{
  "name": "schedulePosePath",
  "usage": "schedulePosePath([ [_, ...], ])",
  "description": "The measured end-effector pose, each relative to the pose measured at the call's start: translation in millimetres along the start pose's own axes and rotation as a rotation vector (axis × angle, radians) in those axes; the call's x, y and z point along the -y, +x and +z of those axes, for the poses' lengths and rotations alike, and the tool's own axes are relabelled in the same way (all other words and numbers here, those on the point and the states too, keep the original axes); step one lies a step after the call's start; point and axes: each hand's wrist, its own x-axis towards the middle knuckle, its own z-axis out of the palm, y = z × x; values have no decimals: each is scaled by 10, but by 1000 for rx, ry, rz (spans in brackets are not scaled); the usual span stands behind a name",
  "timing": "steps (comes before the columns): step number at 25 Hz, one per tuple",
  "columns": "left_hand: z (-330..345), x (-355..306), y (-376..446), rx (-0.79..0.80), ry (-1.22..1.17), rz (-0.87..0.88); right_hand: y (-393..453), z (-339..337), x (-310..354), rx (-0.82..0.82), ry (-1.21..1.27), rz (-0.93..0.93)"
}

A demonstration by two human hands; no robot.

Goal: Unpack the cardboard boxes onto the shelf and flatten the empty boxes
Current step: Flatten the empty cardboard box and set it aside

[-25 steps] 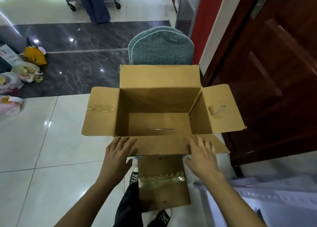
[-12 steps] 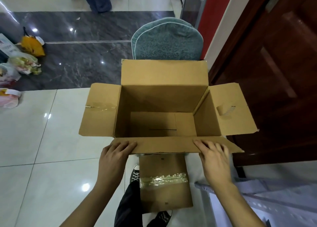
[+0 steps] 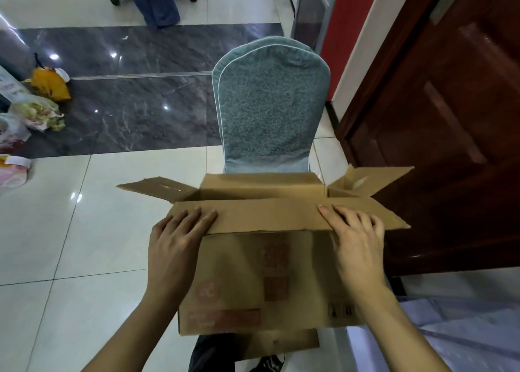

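both my hands flat on the near flap of the open cardboard box [image 3: 253,273], centre of frame.

my left hand [image 3: 174,245] and right hand [image 3: 357,245] press the flap [image 3: 267,214] with straight fingers, gripping nothing; a teal chair [image 3: 267,112] stands just behind the box.

Bright, even indoor light; ceiling-lamp glints on the glossy floor [image 3: 70,231], washed-out glare top left, soft faint shadows, wide-angle bending at the edges, slight overall softness.

The brown cardboard box [image 3: 261,278] stands open before a chair, its four flaps spread outward, faded red print on its near side.
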Motion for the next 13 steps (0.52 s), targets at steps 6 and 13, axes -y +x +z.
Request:
schedulePosePath([
  [6, 325, 154, 205, 27, 29, 44, 96, 293, -59, 17, -37, -10],
  [13, 665, 194, 682, -10, 71, -20, 607, 724, -97, 31, -53, 8],
])
